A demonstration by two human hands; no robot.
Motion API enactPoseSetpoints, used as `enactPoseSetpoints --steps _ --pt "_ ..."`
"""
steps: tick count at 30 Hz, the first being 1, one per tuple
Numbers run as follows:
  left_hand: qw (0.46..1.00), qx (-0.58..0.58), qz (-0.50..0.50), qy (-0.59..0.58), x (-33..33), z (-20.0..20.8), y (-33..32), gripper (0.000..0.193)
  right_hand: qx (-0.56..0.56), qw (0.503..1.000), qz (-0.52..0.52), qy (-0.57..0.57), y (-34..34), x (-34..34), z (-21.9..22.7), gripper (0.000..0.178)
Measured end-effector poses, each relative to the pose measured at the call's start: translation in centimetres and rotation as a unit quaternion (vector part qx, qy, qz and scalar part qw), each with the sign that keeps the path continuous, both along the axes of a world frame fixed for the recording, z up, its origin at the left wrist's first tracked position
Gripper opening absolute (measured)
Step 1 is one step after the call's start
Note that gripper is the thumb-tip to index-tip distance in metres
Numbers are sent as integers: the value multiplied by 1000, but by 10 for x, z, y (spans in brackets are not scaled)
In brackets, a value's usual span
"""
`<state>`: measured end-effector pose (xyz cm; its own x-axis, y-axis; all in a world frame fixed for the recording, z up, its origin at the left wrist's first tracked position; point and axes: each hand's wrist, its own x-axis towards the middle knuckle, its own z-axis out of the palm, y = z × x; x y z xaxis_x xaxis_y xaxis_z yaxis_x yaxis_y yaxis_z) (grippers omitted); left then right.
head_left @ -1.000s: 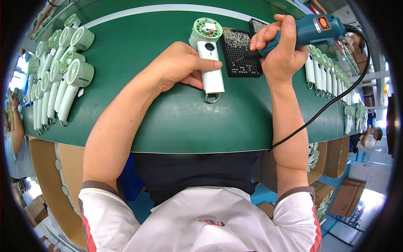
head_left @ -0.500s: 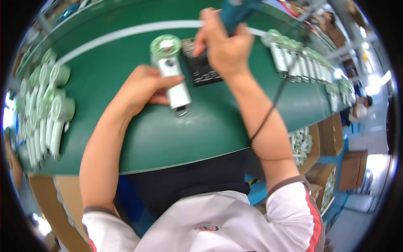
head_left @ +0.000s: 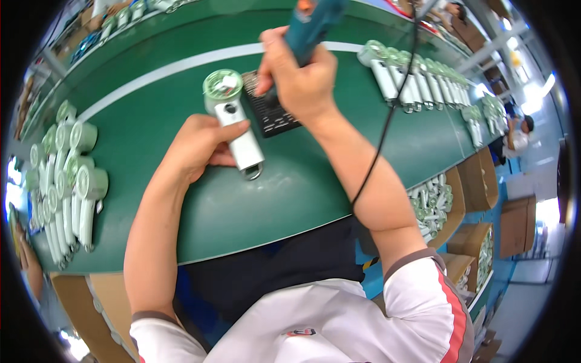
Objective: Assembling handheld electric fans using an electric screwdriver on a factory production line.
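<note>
My left hand (head_left: pixel 203 145) is closed around the white handle of a handheld fan body (head_left: pixel 245 148), thumb across its front. The fan's round light-green head points away from me, with small parts and wires visible inside. My right hand (head_left: pixel 307 85) grips a teal electric screwdriver (head_left: pixel 311 27) from which a black cord runs. Its dark lower end is over a black tray (head_left: pixel 277 125) with rows of small pieces, just right of the fan. I cannot tell whether the tip touches the tray.
Several similar fan bodies (head_left: pixel 91 184) are bunched at the left of the green table (head_left: pixel 296 193). Another row of fan bodies (head_left: pixel 417 85) lies at the far right. Cardboard boxes (head_left: pixel 454 193) holding parts stand beyond the right edge; another carton (head_left: pixel 112 296) is below the left.
The whole view has shifted a little. My right hand and the screwdriver have come slightly left and nearer, over the tray. My left hand keeps its hold on the fan body.
</note>
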<state>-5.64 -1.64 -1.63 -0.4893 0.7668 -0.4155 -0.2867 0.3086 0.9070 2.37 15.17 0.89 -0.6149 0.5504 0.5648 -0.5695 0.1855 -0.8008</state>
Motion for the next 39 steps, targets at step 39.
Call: enactPoseSetpoints --steps 39 --pt "1000 13 -4 28 -1 -1 -2 37 -24 980 184 75 -26 50 21 47"
